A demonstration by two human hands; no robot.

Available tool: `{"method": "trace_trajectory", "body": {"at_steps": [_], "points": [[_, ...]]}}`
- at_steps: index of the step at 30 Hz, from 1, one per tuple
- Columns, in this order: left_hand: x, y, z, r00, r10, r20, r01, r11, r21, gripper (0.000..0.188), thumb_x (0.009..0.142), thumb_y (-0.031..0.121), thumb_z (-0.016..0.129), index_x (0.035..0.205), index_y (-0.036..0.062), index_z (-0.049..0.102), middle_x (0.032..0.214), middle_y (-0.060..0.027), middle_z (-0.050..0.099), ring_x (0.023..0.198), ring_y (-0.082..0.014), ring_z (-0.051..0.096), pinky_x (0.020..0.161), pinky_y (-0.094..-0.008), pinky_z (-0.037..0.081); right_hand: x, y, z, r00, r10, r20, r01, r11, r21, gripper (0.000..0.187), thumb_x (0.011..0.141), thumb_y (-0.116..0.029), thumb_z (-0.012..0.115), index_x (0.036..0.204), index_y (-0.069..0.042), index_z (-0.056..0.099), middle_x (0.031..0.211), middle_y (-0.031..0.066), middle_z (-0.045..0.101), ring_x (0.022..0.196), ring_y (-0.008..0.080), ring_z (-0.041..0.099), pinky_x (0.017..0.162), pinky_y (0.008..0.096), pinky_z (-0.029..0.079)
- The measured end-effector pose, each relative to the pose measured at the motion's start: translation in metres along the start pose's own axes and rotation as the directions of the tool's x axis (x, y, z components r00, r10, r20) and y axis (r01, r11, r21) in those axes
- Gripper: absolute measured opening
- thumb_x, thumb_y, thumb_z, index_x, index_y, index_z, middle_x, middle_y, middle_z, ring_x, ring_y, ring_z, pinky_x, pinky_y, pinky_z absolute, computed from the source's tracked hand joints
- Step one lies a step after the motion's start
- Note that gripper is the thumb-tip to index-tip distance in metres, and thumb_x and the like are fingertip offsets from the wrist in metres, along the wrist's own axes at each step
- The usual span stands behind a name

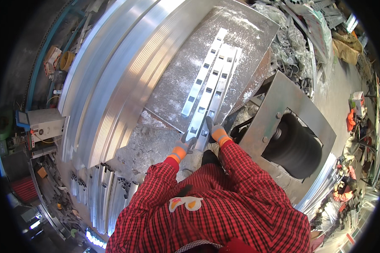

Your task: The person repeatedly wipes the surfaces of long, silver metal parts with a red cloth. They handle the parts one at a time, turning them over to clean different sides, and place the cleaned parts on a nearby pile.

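My left hand [183,146], in a grey and orange glove, is closed on the near end of a silver aluminium bar [209,89] with square holes along it. My right hand [215,130], gloved alike, holds the near end from the other side, where a second holed bar [218,93] lies close alongside. Fingertips are partly hidden, so which bars each hand grips is hard to separate. Farther left, a third holed bar [201,78] lies untouched on the dusty metal tabletop [169,84]. The bars' near ends stick out past the table's edge toward me.
Right of me stands a steel-framed machine [278,105] with a dark, blurred roller [293,145]. Long aluminium profiles [126,71] are stacked on the left. Crumpled plastic wrap [289,55] and scrap lie beyond the table at right. A grey control box [46,126] stands far left.
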State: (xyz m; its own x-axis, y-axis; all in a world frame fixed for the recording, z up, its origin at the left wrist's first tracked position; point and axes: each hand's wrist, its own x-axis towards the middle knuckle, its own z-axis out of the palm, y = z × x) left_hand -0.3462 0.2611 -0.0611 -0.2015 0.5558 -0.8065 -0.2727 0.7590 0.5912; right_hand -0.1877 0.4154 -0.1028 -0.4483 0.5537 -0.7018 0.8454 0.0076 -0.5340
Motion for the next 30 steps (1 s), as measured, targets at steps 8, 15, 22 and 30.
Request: {"method": "trace_trajectory", "body": {"at_steps": [8, 15, 22, 30], "points": [[0.032, 0.014, 0.002, 0.938, 0.276, -0.208, 0.042, 0.507, 0.861, 0.061, 0.088, 0.042, 0.066, 0.139, 0.0109, 0.05, 0.138, -0.0254, 0.048, 0.124, -0.0432, 0.05, 0.104, -0.0457, 0.044, -0.011, -0.031, -0.065, 0.957, 0.29, -0.017, -0.291, 0.956, -0.03, 0.081, 0.096, -0.066, 0.028, 0.148, -0.005, 0.04, 0.132, 0.0263, 0.058, 0.125, 0.0357, 0.056, 0.106, 0.0433, 0.042], [0.064, 0.081, -0.004, 0.879, 0.4, -0.259, 0.025, 0.504, 0.863, 0.074, 0.083, 0.041, 0.071, 0.144, 0.0109, 0.043, 0.125, -0.0228, 0.058, 0.123, -0.0379, 0.051, 0.104, -0.0449, 0.043, 0.005, -0.01, -0.045, 0.914, 0.168, -0.371, -0.043, 0.946, 0.322, 0.064, 0.095, -0.048, 0.052, 0.139, -0.001, 0.046, 0.13, 0.0282, 0.057, 0.122, 0.0424, 0.054, 0.104, 0.0426, 0.042], [0.095, 0.108, 0.0, 0.917, 0.33, -0.225, 0.095, 0.365, 0.926, 0.087, 0.079, 0.05, 0.073, 0.148, 0.0081, 0.039, 0.133, -0.0208, 0.056, 0.128, -0.0362, 0.05, 0.105, -0.0448, 0.043, -0.016, -0.007, -0.051, 0.848, 0.049, -0.527, 0.196, 0.895, 0.4, 0.039, 0.095, -0.031, 0.06, 0.121, -0.003, 0.058, 0.112, 0.02, 0.065, 0.104, 0.0383, 0.062, 0.09, 0.0432, 0.049], [0.122, 0.099, -0.024, 0.917, 0.338, -0.212, 0.085, 0.351, 0.932, 0.079, 0.078, 0.048, 0.074, 0.142, 0.0092, 0.047, 0.13, -0.0195, 0.058, 0.123, -0.0352, 0.055, 0.102, -0.0429, 0.045, -0.026, -0.032, -0.059, 0.839, -0.054, -0.541, 0.343, 0.825, 0.449, 0.033, 0.094, -0.027, 0.062, 0.118, -0.004, 0.061, 0.112, 0.0194, 0.066, 0.105, 0.0345, 0.063, 0.09, 0.0385, 0.049]]}}
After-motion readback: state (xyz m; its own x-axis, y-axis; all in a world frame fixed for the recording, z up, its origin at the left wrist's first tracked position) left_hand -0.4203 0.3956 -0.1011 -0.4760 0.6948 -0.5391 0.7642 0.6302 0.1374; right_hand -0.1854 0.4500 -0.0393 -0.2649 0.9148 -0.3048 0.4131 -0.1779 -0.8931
